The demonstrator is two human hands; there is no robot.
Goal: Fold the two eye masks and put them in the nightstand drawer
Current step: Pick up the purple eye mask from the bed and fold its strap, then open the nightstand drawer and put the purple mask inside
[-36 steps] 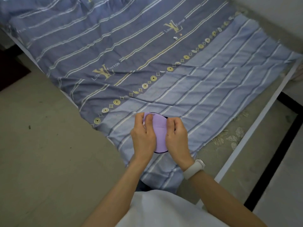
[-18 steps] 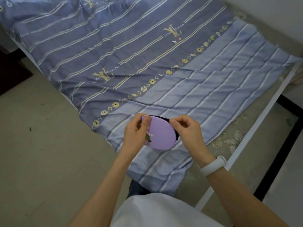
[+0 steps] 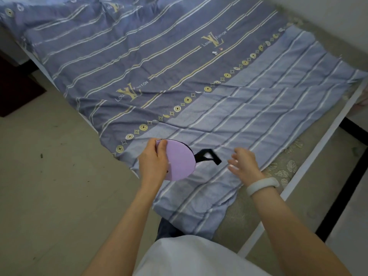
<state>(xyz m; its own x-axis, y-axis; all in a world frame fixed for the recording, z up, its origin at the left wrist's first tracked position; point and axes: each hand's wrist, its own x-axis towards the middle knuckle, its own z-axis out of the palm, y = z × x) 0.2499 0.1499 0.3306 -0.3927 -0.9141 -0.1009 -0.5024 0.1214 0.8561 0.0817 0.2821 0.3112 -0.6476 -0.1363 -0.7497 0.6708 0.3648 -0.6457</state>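
One folded lilac eye mask [image 3: 180, 161] is pinched at its left edge by the left hand [image 3: 153, 163] above the striped bedcover [image 3: 258, 120], its black strap [image 3: 208, 156] trailing rightward toward the nearer, open, empty right hand [image 3: 242, 163].

Soft, even daylight fills the scene, neither harsh nor dim, with no glare anywhere. Shadows are faint: the striped bedspread [image 3: 199, 80] shows only gentle shading in its creases, and a dim patch lies under the lilac eye mask [image 3: 180, 160]. The right hand [image 3: 243, 163] is smeared by motion blur at the fingers, while the left hand [image 3: 153, 162] reads sharper. Wide-angle distortion bends the bed frame [image 3: 310, 172] toward the corners. Overall detail is slightly soft, colours muted and cool.
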